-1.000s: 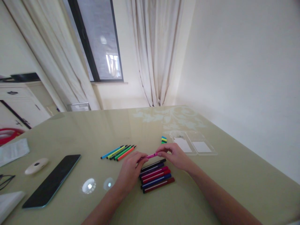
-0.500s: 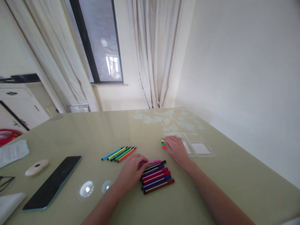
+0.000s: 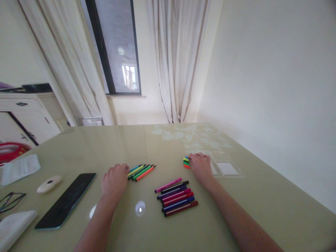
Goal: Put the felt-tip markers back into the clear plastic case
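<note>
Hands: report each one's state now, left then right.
Left hand: curled at the ends of the uncapped markers; whether it grips one cannot be told.
Right hand: resting by the loose caps; grip cannot be told.

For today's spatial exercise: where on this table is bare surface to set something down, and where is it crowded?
Bare: the far table toward the curtain, and the near right edge beyond the capped markers. Crowded: between the left hand at the uncapped markers and the right hand at the caps.
</note>
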Demonstrator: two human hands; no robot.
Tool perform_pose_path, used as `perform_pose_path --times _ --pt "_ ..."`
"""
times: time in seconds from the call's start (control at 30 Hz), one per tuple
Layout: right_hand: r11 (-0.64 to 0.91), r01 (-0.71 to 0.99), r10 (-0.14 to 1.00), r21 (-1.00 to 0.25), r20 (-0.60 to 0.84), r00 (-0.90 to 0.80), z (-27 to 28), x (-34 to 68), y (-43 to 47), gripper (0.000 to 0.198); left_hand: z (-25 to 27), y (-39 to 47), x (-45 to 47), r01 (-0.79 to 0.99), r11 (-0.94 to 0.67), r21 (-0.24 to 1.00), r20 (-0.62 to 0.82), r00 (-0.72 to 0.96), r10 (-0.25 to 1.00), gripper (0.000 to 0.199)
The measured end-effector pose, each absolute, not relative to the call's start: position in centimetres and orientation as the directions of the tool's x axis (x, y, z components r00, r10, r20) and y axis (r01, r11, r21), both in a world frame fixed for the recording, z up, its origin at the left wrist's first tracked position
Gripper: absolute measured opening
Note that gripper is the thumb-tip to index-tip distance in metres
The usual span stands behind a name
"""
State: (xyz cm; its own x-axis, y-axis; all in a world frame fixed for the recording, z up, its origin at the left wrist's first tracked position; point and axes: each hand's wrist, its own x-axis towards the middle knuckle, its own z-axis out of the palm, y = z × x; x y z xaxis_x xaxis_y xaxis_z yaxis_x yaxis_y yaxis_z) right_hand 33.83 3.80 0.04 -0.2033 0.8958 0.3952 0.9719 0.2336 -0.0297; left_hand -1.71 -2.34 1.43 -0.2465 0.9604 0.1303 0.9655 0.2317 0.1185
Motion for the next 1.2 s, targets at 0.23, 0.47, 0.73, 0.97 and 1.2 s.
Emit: perform_pose_path --times 0.23,0.47,0.73,0.97,1.2 --pt "0.202 0.978 0.926 -0.051 0.334 -0.174 -0.2 33.9 4.1 0.024 1.2 -1.9 -1.4 0.96 0.226 0.163 0.07 -0.239 0.968 0.032" --pt "0.173 0.982 0.907 -0.081 0.402 -0.127 0.1 34.0 4.0 0.016 1.3 -1.7 -1.4 0.969 0.22 0.114 0.137 -0.234 0.963 0.031" --pt "0.463 0.702 0.847 -0.54 0.504 -0.171 0.8 33.2 3.0 0.011 0.5 -1.4 3.5 0.676 -0.278 0.683 0.349 0.032 0.936 0.029" --pt "0.586 0.459 0.809 -0.668 0.517 -0.279 1.7 31.9 1.5 0.012 -0.4 -2.2 6.0 0.566 -0.393 0.725 0.37 0.161 0.915 0.025" --pt "0.573 0.429 0.819 -0.699 0.502 -0.277 1.6 31.3 1.0 0.016 -0.3 -2.4 6.4 0.553 -0.422 0.718 0.375 0.204 0.904 0.022"
